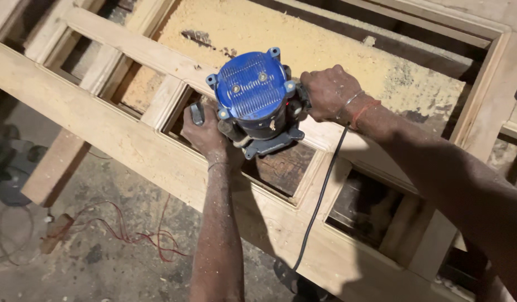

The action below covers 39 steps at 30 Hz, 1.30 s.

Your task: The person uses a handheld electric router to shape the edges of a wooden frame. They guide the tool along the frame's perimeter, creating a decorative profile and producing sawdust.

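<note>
A blue electric router [254, 95] stands on a pale wooden door frame [130, 142] with open panel holes. My left hand [203, 133] grips the router's left handle, dusted with sawdust. My right hand [328, 92] grips the right handle; a bangle and a red thread sit on that wrist. The router's black cord [321, 196] runs from the tool down over the frame toward the floor. The tool's base sits at the corner of one panel opening.
A thick layer of sawdust [303, 50] covers the board beyond the frame. More wooden frames [493, 100] lie at the right. On the dirty floor at lower left lie thin red wires [130, 229] and a loose plank [51, 168].
</note>
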### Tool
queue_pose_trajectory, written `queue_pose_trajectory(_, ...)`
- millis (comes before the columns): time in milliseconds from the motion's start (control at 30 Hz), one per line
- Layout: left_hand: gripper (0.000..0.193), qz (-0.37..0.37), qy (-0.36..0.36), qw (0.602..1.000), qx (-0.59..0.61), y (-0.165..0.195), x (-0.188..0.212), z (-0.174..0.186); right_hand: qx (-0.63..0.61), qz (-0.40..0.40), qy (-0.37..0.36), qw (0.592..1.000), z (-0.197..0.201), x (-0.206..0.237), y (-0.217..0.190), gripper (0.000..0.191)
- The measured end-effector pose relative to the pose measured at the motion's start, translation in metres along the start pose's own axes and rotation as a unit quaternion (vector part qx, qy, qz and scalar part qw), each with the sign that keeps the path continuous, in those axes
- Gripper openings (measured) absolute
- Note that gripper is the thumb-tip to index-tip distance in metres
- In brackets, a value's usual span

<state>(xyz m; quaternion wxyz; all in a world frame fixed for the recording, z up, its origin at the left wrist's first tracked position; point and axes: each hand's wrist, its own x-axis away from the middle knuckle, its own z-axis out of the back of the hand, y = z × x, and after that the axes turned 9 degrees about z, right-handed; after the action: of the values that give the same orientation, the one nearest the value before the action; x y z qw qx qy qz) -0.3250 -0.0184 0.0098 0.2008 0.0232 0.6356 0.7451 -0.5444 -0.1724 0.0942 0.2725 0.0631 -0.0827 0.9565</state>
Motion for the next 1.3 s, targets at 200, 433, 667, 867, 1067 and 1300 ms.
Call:
queue_pose_trajectory(200,0.025,-0.012,0.001,0.998,-0.065,0.004,0.006,-0.005,-0.019,-0.011,-0.013,1.000,0.002,0.010,0.011,0.028)
queue_pose_trajectory(433,0.030,0.003,-0.043,0.999,-0.006,0.003,0.046,-0.007,-0.019,-0.031,-0.041,0.998,0.000,0.044,0.021,0.033)
queue_pose_trajectory(667,0.022,0.048,-0.049,0.997,-0.033,0.015,0.073,-0.013,-0.026,-0.045,-0.036,0.998,0.006,0.081,0.022,0.031)
queue_pose_trajectory(867,0.018,0.025,-0.058,0.998,0.012,0.030,0.093,-0.014,-0.028,-0.076,-0.065,0.995,0.004,0.103,0.024,0.038)
queue_pose_trajectory(1067,0.020,0.037,-0.055,0.998,-0.003,0.046,0.111,-0.014,0.006,-0.047,-0.028,0.998,-0.001,0.123,0.030,0.042)
queue_pose_trajectory(1300,0.024,0.037,-0.074,0.996,-0.016,0.057,0.126,-0.012,0.041,-0.039,-0.047,0.997,-0.008,0.142,0.036,0.042)
